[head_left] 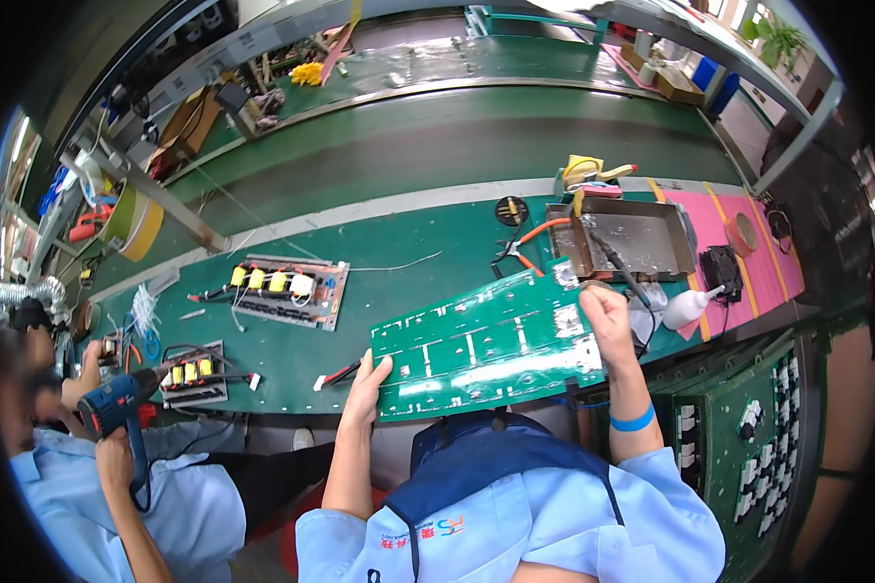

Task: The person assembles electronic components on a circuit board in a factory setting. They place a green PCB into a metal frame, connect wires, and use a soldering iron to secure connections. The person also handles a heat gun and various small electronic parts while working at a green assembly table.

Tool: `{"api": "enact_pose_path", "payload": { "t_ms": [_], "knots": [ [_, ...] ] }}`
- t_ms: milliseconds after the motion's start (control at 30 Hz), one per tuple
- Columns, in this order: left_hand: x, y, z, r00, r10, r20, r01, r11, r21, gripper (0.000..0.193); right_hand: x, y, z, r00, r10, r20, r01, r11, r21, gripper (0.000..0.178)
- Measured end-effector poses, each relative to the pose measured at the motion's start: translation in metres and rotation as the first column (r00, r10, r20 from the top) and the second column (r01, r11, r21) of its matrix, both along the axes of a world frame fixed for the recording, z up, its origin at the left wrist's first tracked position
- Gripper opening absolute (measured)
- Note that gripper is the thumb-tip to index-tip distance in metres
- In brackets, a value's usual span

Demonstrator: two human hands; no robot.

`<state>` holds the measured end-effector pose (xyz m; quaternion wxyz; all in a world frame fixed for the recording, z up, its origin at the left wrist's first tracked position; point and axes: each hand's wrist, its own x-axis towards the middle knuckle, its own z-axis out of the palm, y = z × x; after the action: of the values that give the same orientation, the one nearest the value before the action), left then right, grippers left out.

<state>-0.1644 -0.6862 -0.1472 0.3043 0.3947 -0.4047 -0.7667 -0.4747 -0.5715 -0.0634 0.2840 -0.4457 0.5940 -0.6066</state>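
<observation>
Green circuit board spans our left hand and right hand, each grasping one end, near the metal tray.

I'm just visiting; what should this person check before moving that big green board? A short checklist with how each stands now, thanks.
1. Left hand holding the green board: ok, at its left edge.
2. Right hand holding it too: ok, at the right edge.
3. Board wholly off the green bench: cannot tell; its underside is hidden.
4. Space beside the left hand free of cables: not ok; a red-and-black cable lies right beside it.
5. Board not touching the orange-handled pliers: cannot tell; they overlap in this view.
6. Co-worker's blue drill away from the board: ok, far to the left.
</observation>
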Motion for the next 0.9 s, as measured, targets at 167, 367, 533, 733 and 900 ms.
{"api": "enact_pose_path", "payload": {
  "t_ms": [167,367,533,733,900],
  "knots": [
    [-0.008,0.008,0.015,0.998,0.001,-0.066,-0.002,1.000,-0.005,0.043,-0.012,0.001,-0.006,0.983,-0.063,0.175,0.066,0.998,-0.016,0.028],
    [-0.015,0.011,0.025,0.990,-0.025,-0.138,0.027,1.000,0.015,0.041,0.000,-0.003,0.009,0.948,-0.264,0.177,0.273,0.961,-0.031,0.027],
    [-0.023,0.011,0.032,0.993,-0.060,-0.102,0.058,0.998,-0.022,0.042,-0.025,0.002,-0.020,0.936,-0.331,0.117,0.332,0.943,0.013,0.024],
    [-0.029,0.014,0.035,0.982,-0.035,-0.184,0.050,0.996,0.078,0.045,-0.032,0.005,-0.035,0.830,-0.333,0.448,0.348,0.936,0.051,0.026],
    [-0.027,0.015,0.030,0.959,-0.017,-0.283,0.062,0.987,0.151,0.048,-0.011,-0.001,0.002,0.778,-0.399,0.485,0.375,0.915,0.151,0.024]
  ]
}}
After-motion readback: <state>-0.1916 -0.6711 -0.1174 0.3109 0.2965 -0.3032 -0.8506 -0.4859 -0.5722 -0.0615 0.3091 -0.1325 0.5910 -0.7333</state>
